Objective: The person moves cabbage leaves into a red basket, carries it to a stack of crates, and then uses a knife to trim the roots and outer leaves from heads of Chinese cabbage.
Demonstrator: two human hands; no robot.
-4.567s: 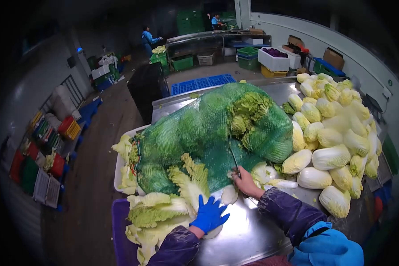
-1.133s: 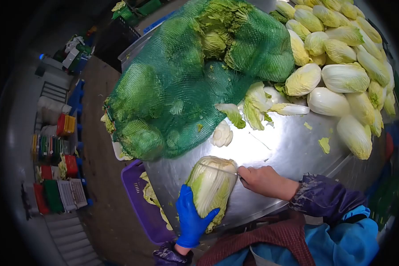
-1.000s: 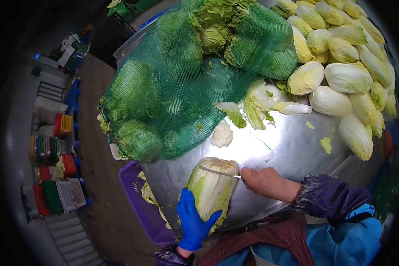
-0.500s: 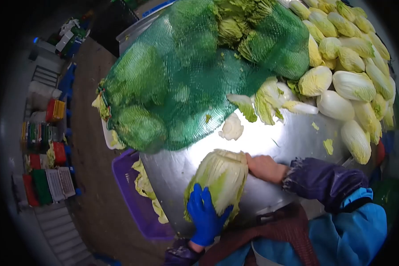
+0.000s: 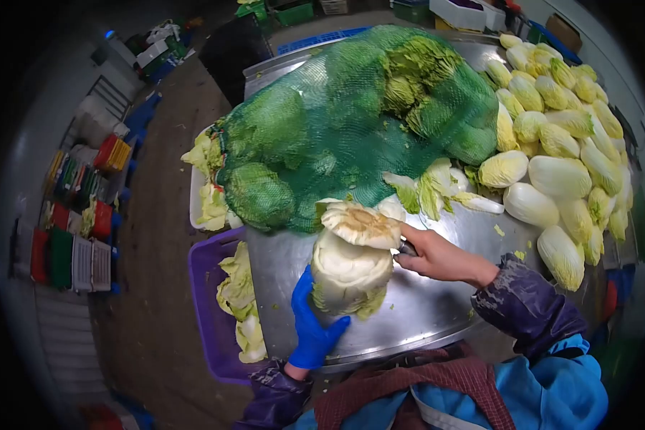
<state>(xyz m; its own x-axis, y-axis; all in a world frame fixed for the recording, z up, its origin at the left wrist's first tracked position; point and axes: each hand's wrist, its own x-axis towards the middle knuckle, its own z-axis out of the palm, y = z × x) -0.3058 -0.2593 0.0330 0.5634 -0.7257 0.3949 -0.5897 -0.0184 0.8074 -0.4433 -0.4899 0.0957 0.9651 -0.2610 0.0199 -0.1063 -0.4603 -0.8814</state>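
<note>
A napa cabbage (image 5: 351, 276) stands tilted over the metal table, its pale cut end facing up. My left hand (image 5: 313, 322), in a blue glove, grips it from the left and below, thumb apart from the fingers. Above the cut end sits a severed base slice (image 5: 360, 223) with a browned stem, parted from the head by a gap. My bare right hand (image 5: 437, 256) is closed around the dark handle of a knife (image 5: 407, 249) at the slice's right edge; the blade is hidden. Loose leaves (image 5: 430, 188) lie just beyond.
A green mesh sack (image 5: 337, 143) of untrimmed cabbages covers the far side of the metal table (image 5: 437, 304). Trimmed cabbages (image 5: 552, 175) are heaped at the right. A purple crate (image 5: 211, 322) with discarded leaves stands at the left edge, a white bin (image 5: 196, 193) of leaves behind it.
The cabbage has been turned so its base faces up, and the base slice is now cut away. My left hand has shifted from its top to its left side; the view has moved.
</note>
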